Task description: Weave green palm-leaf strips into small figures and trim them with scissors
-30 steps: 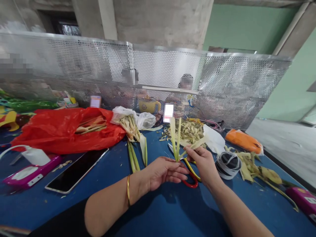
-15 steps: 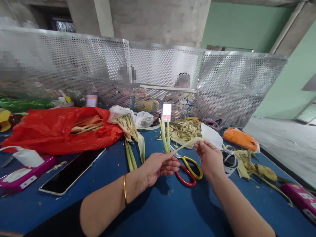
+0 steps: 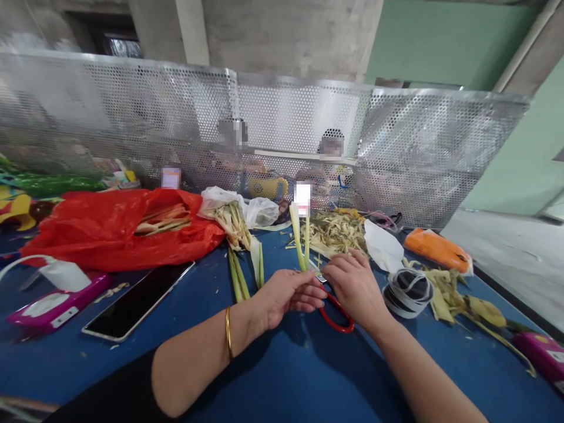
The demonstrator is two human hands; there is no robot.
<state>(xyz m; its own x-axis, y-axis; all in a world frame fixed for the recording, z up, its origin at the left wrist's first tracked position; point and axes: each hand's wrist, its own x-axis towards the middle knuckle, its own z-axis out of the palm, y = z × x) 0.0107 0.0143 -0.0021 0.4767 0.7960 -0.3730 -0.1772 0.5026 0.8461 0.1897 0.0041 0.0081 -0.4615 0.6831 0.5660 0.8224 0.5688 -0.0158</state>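
Note:
My left hand [image 3: 291, 296], with a gold bangle at the wrist, pinches the lower ends of pale green husk strips [image 3: 298, 238] that stand upright above the fingers. Close beside its fingertips is my right hand [image 3: 352, 285], palm down with bent fingers; what its fingertips hold, if anything, is hidden. Under and between the hands lie scissors [image 3: 337, 315] with a red handle loop showing; the other loop is covered by my right hand. Behind them sits a pile of shredded dry husk [image 3: 337, 230].
Left: red plastic bag [image 3: 106, 235] with husks, black phone [image 3: 138, 299], purple power strip [image 3: 57, 305]. Green stalks [image 3: 238, 276] lie left of centre. Right: striped roll [image 3: 409, 292], orange packet [image 3: 438, 249], loose husks [image 3: 476, 305]. A perforated metal screen [image 3: 282, 111] stands behind, with people beyond.
My right hand has moved left, close to my left hand, and now covers the yellow scissor loop. The pale strip that stretched between the hands no longer shows. The view has shifted slightly.

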